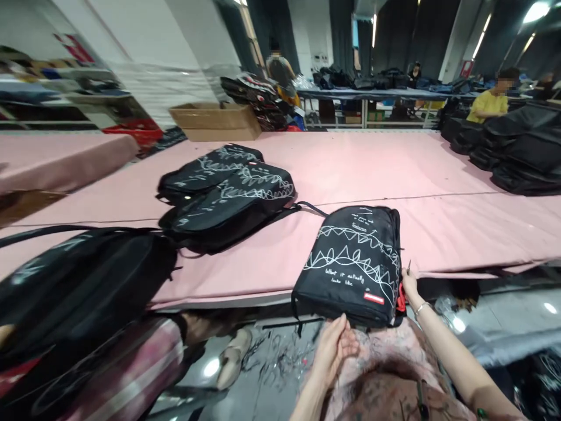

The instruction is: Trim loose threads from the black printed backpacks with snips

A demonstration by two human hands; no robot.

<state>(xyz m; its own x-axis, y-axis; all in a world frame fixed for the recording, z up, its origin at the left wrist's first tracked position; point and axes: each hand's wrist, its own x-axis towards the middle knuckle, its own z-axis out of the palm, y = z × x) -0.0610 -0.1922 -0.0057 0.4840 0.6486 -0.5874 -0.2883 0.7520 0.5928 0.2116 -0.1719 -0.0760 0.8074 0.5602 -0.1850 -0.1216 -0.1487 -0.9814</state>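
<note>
A black backpack with white scribble print and a small red label lies flat at the near edge of the pink table. My left hand is below its near bottom edge, fingers loosely curled, holding nothing that I can see. My right hand rests against the backpack's right side by a red trim and pinches a small thin metal tool whose tip pokes up. A bracelet sits on that wrist.
Two more printed black backpacks lie stacked at the table's middle left. Another black backpack is blurred at the near left. Black bags pile up at the far right. A cardboard box stands behind. People work at distant tables.
</note>
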